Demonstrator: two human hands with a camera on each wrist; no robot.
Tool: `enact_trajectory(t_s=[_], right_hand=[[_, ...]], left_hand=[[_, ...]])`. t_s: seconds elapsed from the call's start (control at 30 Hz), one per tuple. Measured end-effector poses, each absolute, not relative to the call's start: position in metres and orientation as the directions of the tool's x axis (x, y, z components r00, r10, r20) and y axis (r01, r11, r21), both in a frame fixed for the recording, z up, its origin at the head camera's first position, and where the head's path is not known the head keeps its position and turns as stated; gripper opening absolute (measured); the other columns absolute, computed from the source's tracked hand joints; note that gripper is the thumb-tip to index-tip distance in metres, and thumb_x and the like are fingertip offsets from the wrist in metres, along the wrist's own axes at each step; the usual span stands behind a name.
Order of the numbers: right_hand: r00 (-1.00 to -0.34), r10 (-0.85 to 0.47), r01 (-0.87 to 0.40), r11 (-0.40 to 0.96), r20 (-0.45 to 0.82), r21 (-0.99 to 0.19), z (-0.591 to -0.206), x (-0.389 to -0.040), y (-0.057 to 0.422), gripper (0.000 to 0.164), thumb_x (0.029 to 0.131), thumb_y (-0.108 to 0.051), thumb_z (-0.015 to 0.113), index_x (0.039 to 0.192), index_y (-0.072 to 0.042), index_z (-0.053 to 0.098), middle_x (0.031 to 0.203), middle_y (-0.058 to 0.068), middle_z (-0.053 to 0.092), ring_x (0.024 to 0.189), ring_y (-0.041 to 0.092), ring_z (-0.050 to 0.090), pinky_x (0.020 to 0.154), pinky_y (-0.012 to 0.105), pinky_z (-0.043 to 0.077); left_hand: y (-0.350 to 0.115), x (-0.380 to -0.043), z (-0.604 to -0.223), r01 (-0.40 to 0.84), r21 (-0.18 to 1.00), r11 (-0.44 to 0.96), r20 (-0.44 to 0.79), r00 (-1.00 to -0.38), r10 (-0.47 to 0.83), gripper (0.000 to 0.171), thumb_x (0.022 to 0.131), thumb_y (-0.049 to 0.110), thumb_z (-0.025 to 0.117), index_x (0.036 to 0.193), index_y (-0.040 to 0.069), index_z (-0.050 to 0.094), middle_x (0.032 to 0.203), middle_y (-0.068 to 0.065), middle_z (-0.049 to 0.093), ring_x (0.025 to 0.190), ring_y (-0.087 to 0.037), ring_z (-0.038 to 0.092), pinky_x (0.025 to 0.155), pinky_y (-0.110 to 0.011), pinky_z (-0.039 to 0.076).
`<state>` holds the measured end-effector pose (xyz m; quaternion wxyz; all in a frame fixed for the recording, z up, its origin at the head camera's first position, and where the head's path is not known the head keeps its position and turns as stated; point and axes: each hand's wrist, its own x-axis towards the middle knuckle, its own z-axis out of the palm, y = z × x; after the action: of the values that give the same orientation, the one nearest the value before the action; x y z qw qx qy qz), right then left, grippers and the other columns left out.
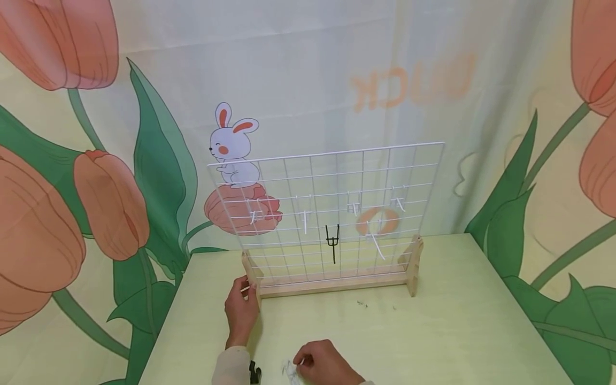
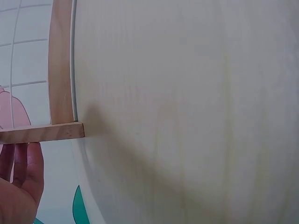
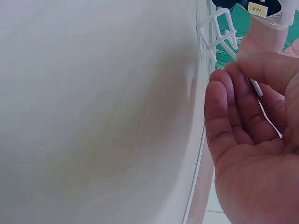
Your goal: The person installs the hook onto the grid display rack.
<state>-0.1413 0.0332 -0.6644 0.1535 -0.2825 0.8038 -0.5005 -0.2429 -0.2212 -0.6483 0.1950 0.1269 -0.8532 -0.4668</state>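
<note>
My left hand [image 1: 242,313] is at the left wooden foot [image 1: 252,280] of a white wire grid rack [image 1: 337,214]. In the left wrist view its fingers [image 2: 33,170] rest almost straight against the side of the wooden foot [image 2: 42,133]. Low in the head view, my right hand [image 1: 324,362] pinches a white wire hook [image 1: 291,370]. The right wrist view shows the hook's square frame [image 3: 217,35] beyond the thumb and fingertips, with part of its prong hidden by the fingers.
Several white hooks hang on the grid, among them a long-pronged hook [image 1: 376,246] low on the right. One black hook [image 1: 333,243] hangs near the middle. Small dark bits [image 1: 362,303] lie on the pale table [image 1: 481,321]. A tulip-print cloth [image 1: 308,80] stands behind.
</note>
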Motion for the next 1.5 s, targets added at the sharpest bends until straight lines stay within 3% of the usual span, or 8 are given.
enact_trajectory(t_s=[0.23, 0.37, 0.57, 0.8, 1.3, 1.5], right_hand=[[-0.827, -0.561, -0.221, 0.25, 0.045, -0.943, -0.661, -0.139, 0.034, 0.008, 0.097, -0.01, 0.075, 0.103, -0.007, 0.079, 0.086, -0.009, 0.076, 0.076, -0.003, 0.066, 0.07, 0.02, 0.058], [-0.851, -0.519, -0.238, 0.235, 0.086, -0.943, -0.653, -0.139, 0.034, 0.008, 0.095, -0.009, 0.077, 0.102, -0.006, 0.08, 0.087, -0.009, 0.077, 0.077, -0.004, 0.067, 0.071, 0.019, 0.059], [-0.873, -0.453, -0.319, 0.247, 0.182, -0.915, -0.639, -0.145, 0.034, 0.007, 0.094, -0.007, 0.077, 0.098, -0.011, 0.081, 0.089, -0.008, 0.079, 0.078, -0.004, 0.071, 0.07, 0.019, 0.061], [-0.903, -0.383, -0.3, 0.244, 0.193, -0.922, -0.622, -0.152, 0.036, 0.01, 0.093, -0.006, 0.08, 0.095, -0.016, 0.079, 0.089, -0.004, 0.079, 0.078, 0.0, 0.072, 0.07, 0.019, 0.061], [-0.901, -0.333, -0.351, 0.191, 0.276, -0.916, -0.586, -0.159, 0.031, 0.004, 0.093, -0.011, 0.081, 0.096, -0.011, 0.078, 0.092, 0.001, 0.079, 0.08, 0.004, 0.075, 0.071, 0.022, 0.063], [-0.891, -0.298, -0.409, 0.205, 0.341, -0.889, -0.569, -0.163, 0.029, 0.009, 0.093, -0.011, 0.081, 0.097, -0.018, 0.078, 0.091, -0.002, 0.079, 0.08, 0.005, 0.075, 0.071, 0.024, 0.064]], left_hand=[[-0.221, -0.243, -0.647, -0.025, 0.843, 0.537, 0.224, -0.892, -0.393, 0.031, 0.107, 0.02, 0.063, 0.137, 0.012, 0.062, 0.132, -0.015, 0.071, 0.116, -0.035, 0.073, 0.094, -0.055, 0.061], [-0.221, -0.243, -0.648, -0.029, 0.84, 0.541, 0.222, -0.893, -0.392, 0.031, 0.108, 0.021, 0.063, 0.137, 0.013, 0.061, 0.132, -0.015, 0.071, 0.116, -0.035, 0.073, 0.094, -0.055, 0.062], [-0.22, -0.243, -0.649, -0.031, 0.839, 0.543, 0.221, -0.892, -0.393, 0.031, 0.108, 0.021, 0.062, 0.138, 0.012, 0.061, 0.132, -0.015, 0.071, 0.116, -0.035, 0.073, 0.094, -0.054, 0.062], [-0.22, -0.244, -0.649, -0.034, 0.836, 0.548, 0.227, -0.888, -0.4, 0.03, 0.107, 0.021, 0.063, 0.137, 0.012, 0.062, 0.131, -0.014, 0.072, 0.115, -0.034, 0.074, 0.093, -0.054, 0.062], [-0.222, -0.241, -0.646, -0.03, 0.846, 0.532, 0.214, -0.895, -0.391, 0.03, 0.107, 0.021, 0.064, 0.136, 0.012, 0.062, 0.131, -0.015, 0.071, 0.115, -0.034, 0.073, 0.094, -0.054, 0.062], [-0.223, -0.243, -0.65, -0.003, 0.844, 0.537, 0.242, -0.89, -0.386, 0.029, 0.106, 0.02, 0.066, 0.134, 0.013, 0.063, 0.129, -0.014, 0.073, 0.112, -0.034, 0.074, 0.092, -0.054, 0.062]])
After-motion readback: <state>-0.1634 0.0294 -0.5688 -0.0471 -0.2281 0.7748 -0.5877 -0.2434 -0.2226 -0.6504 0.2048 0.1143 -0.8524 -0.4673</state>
